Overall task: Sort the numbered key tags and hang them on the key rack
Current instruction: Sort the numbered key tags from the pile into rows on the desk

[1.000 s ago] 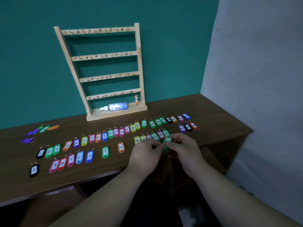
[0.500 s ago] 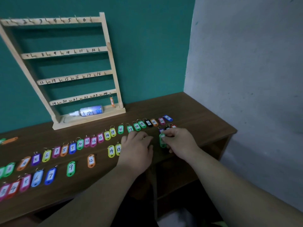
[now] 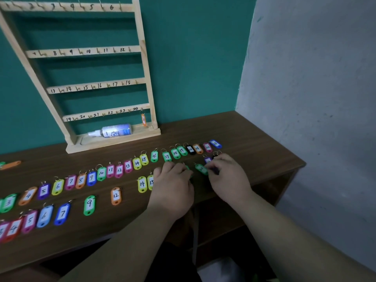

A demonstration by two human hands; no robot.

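Rows of coloured numbered key tags lie across the brown table (image 3: 254, 143). The far row runs up to a blue tag 23 (image 3: 215, 143). A wooden key rack (image 3: 142, 64) with numbered hooks leans on the teal wall; one orange tag (image 3: 144, 119) hangs at hook 24. My left hand (image 3: 173, 186) rests palm down on the table, fingers covering some tags of the near row. My right hand (image 3: 227, 178) touches a green tag 20 (image 3: 201, 169) with curled fingertips. A purple tag (image 3: 207, 159) peeks out just beyond it.
A white bottle (image 3: 114, 131) lies on the rack's base. An orange tag (image 3: 11, 165) lies apart at the far left. Yellow tags 14 and 15 (image 3: 142, 184) sit left of my left hand. A grey wall closes the right side; the table's right edge is near.
The view has swung right and closer. My hands moved apart from holding a green tag together; the left now lies flat on the table, and the right set the green tag down.
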